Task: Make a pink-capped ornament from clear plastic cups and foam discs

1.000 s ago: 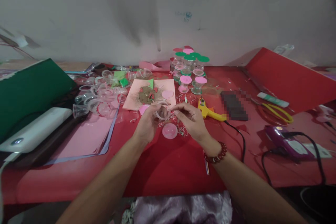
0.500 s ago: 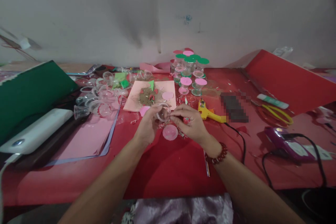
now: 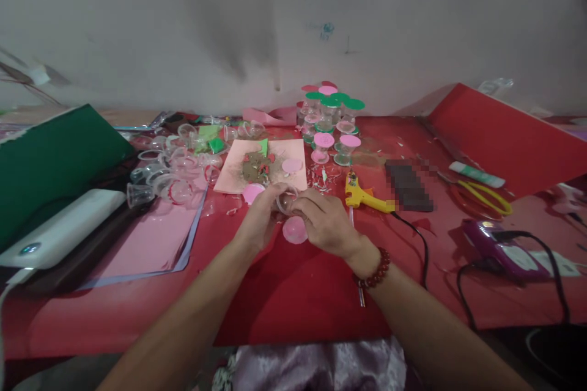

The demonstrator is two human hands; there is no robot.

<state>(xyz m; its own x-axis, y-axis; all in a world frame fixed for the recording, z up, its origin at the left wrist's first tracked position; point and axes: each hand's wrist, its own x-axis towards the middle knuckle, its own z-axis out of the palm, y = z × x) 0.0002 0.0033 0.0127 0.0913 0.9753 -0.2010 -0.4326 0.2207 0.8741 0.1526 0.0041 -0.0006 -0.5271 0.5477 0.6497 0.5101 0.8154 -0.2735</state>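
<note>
While the left hand (image 3: 257, 218) grips a clear plastic cup (image 3: 286, 201) by its side, the right hand (image 3: 331, 226), ringed at the wrist by a dark red bead bracelet (image 3: 378, 269), sets bent fingers against the cup's right side; whether those fingers pinch anything cannot be told. The cup is held above a red tabletop (image 3: 293, 302), near the middle of the workspace. Just below it lies a round pink piece (image 3: 295, 230), close to the right hand's fingers. Beyond the hands, a pale pink sheet (image 3: 230, 180) bears a brown patch strewn with red scraps, and a bright pink disc (image 3: 253, 193) sits at its near edge. To the right, a yellow glue gun (image 3: 372, 200) trails a black cord. Behind it, clear cups joined in pairs (image 3: 322, 149) stand grouped, topped by pink, green and red discs. At left, loose clear cups (image 3: 177, 188) lie heaped beside pink paper (image 3: 151, 238), near a white power bank (image 3: 68, 226).
</note>
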